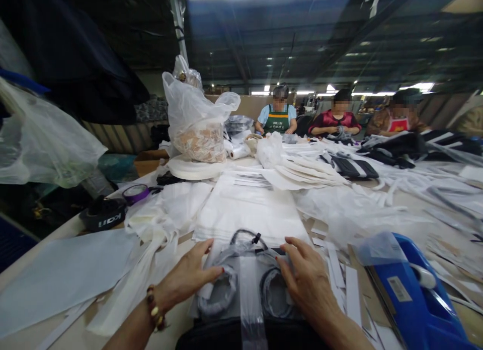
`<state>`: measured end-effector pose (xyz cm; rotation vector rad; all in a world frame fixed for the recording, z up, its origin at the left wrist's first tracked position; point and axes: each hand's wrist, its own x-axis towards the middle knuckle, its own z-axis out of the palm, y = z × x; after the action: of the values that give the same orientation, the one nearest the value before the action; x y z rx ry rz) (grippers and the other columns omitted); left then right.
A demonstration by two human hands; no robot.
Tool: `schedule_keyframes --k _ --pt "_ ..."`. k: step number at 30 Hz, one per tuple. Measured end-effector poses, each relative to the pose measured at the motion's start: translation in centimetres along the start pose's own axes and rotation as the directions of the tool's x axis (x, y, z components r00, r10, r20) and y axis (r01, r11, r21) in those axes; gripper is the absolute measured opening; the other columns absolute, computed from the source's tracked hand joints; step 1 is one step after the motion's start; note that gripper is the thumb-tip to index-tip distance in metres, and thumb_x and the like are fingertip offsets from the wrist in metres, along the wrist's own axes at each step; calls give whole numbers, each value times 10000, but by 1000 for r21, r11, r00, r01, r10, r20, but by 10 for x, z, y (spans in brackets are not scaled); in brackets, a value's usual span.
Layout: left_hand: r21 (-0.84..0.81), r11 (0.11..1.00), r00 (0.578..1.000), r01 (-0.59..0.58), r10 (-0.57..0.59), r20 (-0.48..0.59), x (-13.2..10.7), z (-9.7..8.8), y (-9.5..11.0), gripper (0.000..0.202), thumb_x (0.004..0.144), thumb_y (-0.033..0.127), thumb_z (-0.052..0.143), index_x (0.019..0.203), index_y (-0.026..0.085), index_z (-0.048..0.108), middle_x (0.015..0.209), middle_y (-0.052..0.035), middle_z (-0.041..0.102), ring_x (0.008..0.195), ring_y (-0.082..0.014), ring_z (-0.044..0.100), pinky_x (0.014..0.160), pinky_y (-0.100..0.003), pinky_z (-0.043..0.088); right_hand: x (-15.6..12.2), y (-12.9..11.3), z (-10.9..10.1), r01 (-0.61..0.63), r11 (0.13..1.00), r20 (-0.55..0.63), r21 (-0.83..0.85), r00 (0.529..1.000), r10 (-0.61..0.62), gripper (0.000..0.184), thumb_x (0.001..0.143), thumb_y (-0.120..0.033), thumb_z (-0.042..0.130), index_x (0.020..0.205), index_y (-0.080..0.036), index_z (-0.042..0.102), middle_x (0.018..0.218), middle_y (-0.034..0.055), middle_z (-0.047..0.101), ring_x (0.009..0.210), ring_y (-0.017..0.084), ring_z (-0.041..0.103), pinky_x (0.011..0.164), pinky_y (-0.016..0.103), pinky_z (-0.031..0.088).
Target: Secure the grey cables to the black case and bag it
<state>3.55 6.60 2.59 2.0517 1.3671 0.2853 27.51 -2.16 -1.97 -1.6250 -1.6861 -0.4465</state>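
In front of me lies a grey and black bag [247, 279] with two handles wrapped in clear film, the left handle [219, 300] and the right handle [277, 292] each forming a loop. A clear plastic strip [252, 302] runs down its middle, and a thin black cord [243, 232] curves over its far end. My left hand [190, 269] is at the bag's left side, thumb and fingers apart, the thumb by the left handle. At the right side, my right hand [307, 272] has its fingers spread over the bag's edge. Neither hand grips anything visibly.
Beyond the bag is a stack of white sheets [256, 204]. A blue plastic container [418, 289] stands at right, among paper strips. Black tape [102, 214] and purple tape [136, 193] lie at left. Behind are a filled plastic bag [199, 133] and several people seated across the table.
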Motion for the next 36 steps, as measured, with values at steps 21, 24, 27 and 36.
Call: schedule_keyframes --k 21,24,27,36 --pt "281 894 927 -350 287 241 104 24 47 166 747 191 593 903 195 650 855 -18 677 824 -172 611 756 -274 440 -10 -6 -6 -33 997 91 66 995 26 149 802 -87 490 859 -166 603 1046 101 594 1025 260 497 898 426 391" --pt "276 899 935 -339 289 207 100 25 41 168 730 194 507 842 205 631 809 -11 676 788 -176 616 716 -252 424 -9 -10 -10 -72 992 100 104 993 61 135 784 -82 508 832 -170 599 1033 95 600 1010 252 511 884 425 420" --pt "265 900 934 -346 304 186 99 27 39 185 720 238 444 810 202 601 769 -16 665 759 -191 615 695 -268 419 -8 -5 -19 -138 975 82 177 989 125 150 794 -118 527 901 -189 605 1052 80 598 992 222 532 862 381 455" --pt "325 896 952 -303 270 144 99 30 34 275 736 349 323 776 180 537 747 -101 641 771 -280 618 723 -376 436 -51 94 -70 -473 866 115 -161 863 493 260 853 -169 355 921 -140 604 944 130 623 895 241 596 779 387 497"
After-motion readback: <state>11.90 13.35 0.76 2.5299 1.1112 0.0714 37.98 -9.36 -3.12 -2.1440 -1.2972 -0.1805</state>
